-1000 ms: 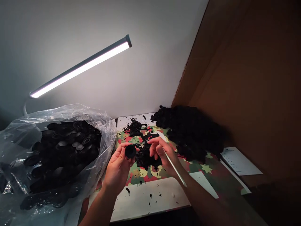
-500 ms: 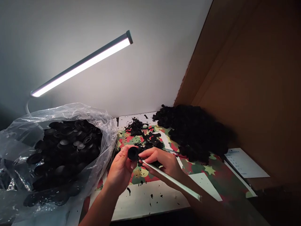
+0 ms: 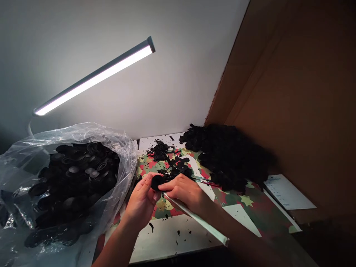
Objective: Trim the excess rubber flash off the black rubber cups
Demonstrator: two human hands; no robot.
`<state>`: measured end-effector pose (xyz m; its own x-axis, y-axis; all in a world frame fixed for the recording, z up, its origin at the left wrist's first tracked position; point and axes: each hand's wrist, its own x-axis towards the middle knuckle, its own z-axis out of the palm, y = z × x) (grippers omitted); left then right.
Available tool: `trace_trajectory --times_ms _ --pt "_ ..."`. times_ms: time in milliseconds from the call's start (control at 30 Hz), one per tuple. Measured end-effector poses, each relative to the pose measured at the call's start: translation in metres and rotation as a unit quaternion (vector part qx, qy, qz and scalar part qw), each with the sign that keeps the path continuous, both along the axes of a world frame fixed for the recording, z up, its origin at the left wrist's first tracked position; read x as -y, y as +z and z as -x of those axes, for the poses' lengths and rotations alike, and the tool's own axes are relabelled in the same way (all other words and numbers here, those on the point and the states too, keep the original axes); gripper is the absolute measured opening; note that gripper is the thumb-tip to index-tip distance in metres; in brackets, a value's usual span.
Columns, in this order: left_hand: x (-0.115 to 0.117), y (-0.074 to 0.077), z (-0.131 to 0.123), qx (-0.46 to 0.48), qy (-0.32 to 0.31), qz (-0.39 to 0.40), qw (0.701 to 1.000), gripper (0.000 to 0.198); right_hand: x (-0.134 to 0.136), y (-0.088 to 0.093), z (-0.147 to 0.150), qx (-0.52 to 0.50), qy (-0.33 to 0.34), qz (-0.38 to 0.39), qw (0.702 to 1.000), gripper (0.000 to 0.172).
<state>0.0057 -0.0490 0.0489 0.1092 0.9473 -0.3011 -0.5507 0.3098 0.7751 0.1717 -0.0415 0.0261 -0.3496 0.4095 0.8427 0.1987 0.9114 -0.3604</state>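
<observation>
My left hand (image 3: 141, 202) is closed around a small round black part (image 3: 157, 182), thumb at its left rim. My right hand (image 3: 187, 191) grips a long thin pale stick-like tool (image 3: 200, 221), whose far end points down to the right. The fingertips of my right hand touch the right side of the black part. The tool's tip is hidden at the fingers. Black scraps (image 3: 176, 167) lie on the patterned sheet just behind both hands.
On the left, a clear plastic bag (image 3: 129, 148) holds many round black parts. A big black pile (image 3: 230, 155) rests against the cardboard (image 3: 278, 111). A lit lamp (image 3: 96, 76) hangs above; a white paper (image 3: 289, 193) lies right.
My right hand has shifted slightly left, its fingers now over the black part's right edge. The tool's free end has moved left and down.
</observation>
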Motion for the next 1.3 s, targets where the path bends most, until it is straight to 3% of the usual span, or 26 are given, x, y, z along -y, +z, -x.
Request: trace_trajectory --times_ms 133,233,267,300,367,400,433,533,667,733,767,833,900,967,1033,1100,1167,1300 --pt "-0.004 0.001 0.004 -0.058 0.01 -0.019 0.998 0.05 -0.006 -0.002 0.003 0.018 -0.056 -0.051 0.997 0.018" --pt "-0.013 0.014 0.026 -0.231 0.05 -0.108 0.966 0.054 -0.023 -0.009 -0.009 -0.012 -0.137 -0.019 0.99 0.017" --pt "-0.019 0.021 0.036 -0.329 0.077 -0.149 0.929 0.05 -0.032 -0.011 -0.017 -0.012 -0.174 0.015 0.985 0.017" --pt "-0.026 0.028 0.048 -0.439 0.135 -0.192 0.867 0.042 -0.041 -0.014 -0.027 -0.008 -0.208 0.057 0.976 0.017" --pt "-0.042 0.04 0.072 -0.648 0.225 -0.222 0.693 0.021 -0.062 -0.019 -0.049 0.019 -0.268 0.142 0.953 0.021" --pt "-0.051 0.044 0.082 -0.715 0.226 -0.209 0.628 0.013 -0.073 -0.02 -0.059 0.047 -0.296 0.19 0.935 0.024" --pt "-0.059 0.046 0.091 -0.759 0.214 -0.19 0.585 0.01 -0.083 -0.022 -0.067 0.083 -0.315 0.247 0.912 0.03" --pt "-0.074 0.041 0.104 -0.809 0.167 -0.179 0.535 0.01 -0.114 -0.025 -0.076 0.171 -0.352 0.344 0.854 0.031" --pt "-0.067 0.031 0.079 -0.776 0.239 -0.298 0.502 0.019 -0.146 -0.034 -0.066 0.196 -0.353 0.368 0.837 0.011" --pt "-0.058 0.027 0.055 -0.725 0.236 -0.383 0.522 0.024 -0.157 -0.037 -0.061 0.189 -0.35 0.377 0.836 0.014" --pt "-0.053 0.025 0.042 -0.694 0.219 -0.41 0.55 0.023 -0.16 -0.037 -0.059 0.178 -0.349 0.379 0.839 0.017" --pt "-0.046 0.016 0.019 -0.623 0.144 -0.43 0.637 0.019 -0.162 -0.034 -0.057 0.143 -0.342 0.379 0.848 0.022" --pt "-0.043 0.002 0.003 -0.55 0.047 -0.39 0.737 0.019 -0.156 -0.029 -0.054 0.1 -0.321 0.379 0.862 0.025" --pt "-0.044 -0.013 -0.007 -0.457 -0.01 -0.305 0.836 0.03 -0.141 -0.026 -0.047 0.059 -0.283 0.385 0.877 0.029" --pt "-0.045 -0.027 -0.011 -0.367 -0.03 -0.22 0.904 0.042 -0.117 -0.025 -0.036 0.021 -0.233 0.393 0.889 0.032" --pt "-0.045 -0.036 -0.013 -0.297 -0.024 -0.164 0.94 0.05 -0.089 -0.028 -0.024 -0.112 -0.121 0.416 0.894 0.03" --pt "-0.044 -0.041 -0.013 -0.26 -0.004 -0.143 0.955 0.052 -0.064 -0.03 -0.012 -0.162 -0.047 0.432 0.886 0.024" --pt "-0.04 -0.041 -0.011 -0.289 0.024 -0.158 0.944 0.041 -0.038 -0.028 -0.002 -0.175 -0.013 0.47 0.865 0.03"
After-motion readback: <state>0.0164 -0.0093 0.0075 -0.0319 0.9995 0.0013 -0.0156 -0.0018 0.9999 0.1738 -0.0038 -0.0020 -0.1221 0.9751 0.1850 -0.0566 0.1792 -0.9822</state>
